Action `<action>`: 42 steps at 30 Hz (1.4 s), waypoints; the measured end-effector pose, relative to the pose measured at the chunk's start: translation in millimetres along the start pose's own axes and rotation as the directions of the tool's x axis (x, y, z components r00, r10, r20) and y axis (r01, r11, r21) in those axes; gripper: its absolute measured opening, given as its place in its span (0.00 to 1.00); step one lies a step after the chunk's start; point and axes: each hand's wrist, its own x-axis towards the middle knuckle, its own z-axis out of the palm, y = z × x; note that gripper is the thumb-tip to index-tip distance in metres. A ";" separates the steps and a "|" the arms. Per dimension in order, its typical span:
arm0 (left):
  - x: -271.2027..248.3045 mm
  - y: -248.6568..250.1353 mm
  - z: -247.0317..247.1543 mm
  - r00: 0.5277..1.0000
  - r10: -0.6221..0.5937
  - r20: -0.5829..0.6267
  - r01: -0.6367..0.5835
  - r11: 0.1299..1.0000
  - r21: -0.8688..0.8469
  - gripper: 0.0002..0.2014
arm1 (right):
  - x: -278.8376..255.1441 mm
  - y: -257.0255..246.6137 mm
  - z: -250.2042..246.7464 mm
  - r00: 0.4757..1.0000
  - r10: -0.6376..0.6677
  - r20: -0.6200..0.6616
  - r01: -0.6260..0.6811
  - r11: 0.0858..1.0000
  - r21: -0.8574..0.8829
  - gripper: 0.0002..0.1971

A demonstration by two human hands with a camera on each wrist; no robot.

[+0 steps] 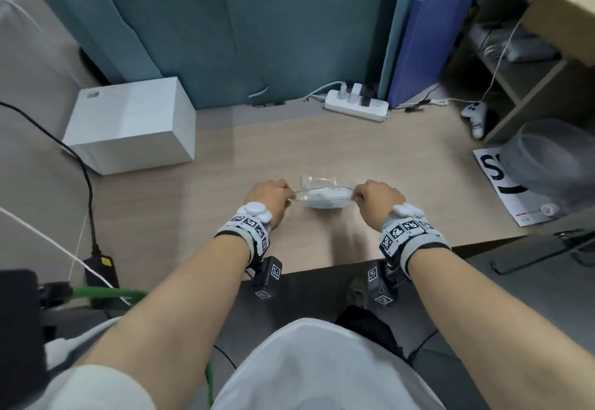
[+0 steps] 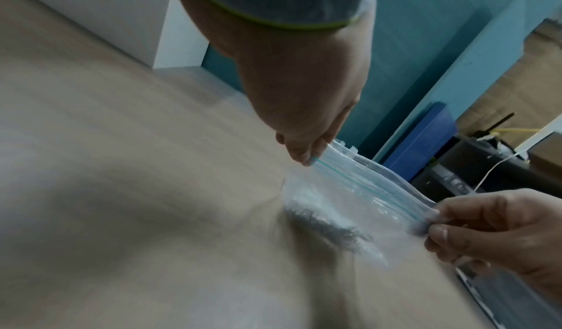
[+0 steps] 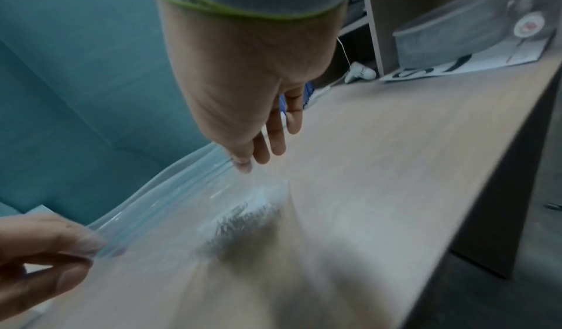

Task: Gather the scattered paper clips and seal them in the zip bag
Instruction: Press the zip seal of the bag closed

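Note:
A clear zip bag (image 1: 323, 197) with a blue-green zip strip hangs just above the wooden desk (image 1: 289, 142), stretched between my hands. My left hand (image 1: 289, 197) pinches its left top corner; my right hand (image 1: 356, 196) pinches the right one. In the left wrist view my left hand (image 2: 310, 158) holds the bag (image 2: 359, 197) at the zip, and the other hand (image 2: 434, 221) holds the far end. A dark heap of paper clips (image 2: 328, 226) lies at the bag's bottom. The right wrist view shows the clips (image 3: 240, 223) inside the bag (image 3: 170, 204), with my right hand (image 3: 240, 163) at its corner.
A white box (image 1: 132, 126) stands at the back left of the desk and a white power strip (image 1: 355, 105) at the back. A printed sheet (image 1: 512, 187) and a clear plastic tub (image 1: 550, 158) lie at the right. The desk's front edge is near my wrists.

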 end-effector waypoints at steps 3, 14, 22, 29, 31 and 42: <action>9.0 -7.4 -34.1 0.992 -0.037 -0.119 0.031 0.998 -0.056 0.09 | 16.1 -7.8 -39.5 0.997 -0.024 -0.068 0.026 0.999 0.029 0.12; 14.6 -20.5 -104.4 0.943 -0.097 -0.318 0.055 0.989 -0.139 0.08 | 33.3 -41.0 -119.2 0.980 -0.107 -0.168 0.125 0.987 0.101 0.09; 13.7 -23.1 -113.3 0.937 -0.174 -0.303 0.076 0.948 -0.309 0.06 | 35.9 -34.4 -125.0 0.977 -0.118 -0.179 0.161 0.955 0.249 0.08; 31.6 -13.6 -101.8 0.938 -0.236 -0.253 0.128 0.916 -0.381 0.03 | 45.2 -11.6 -115.7 0.979 -0.080 -0.186 0.135 0.943 0.305 0.18; 35.0 -13.3 -95.3 0.944 -0.224 -0.244 0.120 0.919 -0.377 0.03 | 48.8 -4.7 -112.3 0.984 -0.075 -0.160 0.122 0.944 0.306 0.17; 66.8 5.1 -73.6 0.921 -0.327 -0.210 0.207 0.870 -0.446 0.09 | 71.8 23.7 -100.6 0.969 -0.084 -0.233 0.205 0.800 0.564 0.23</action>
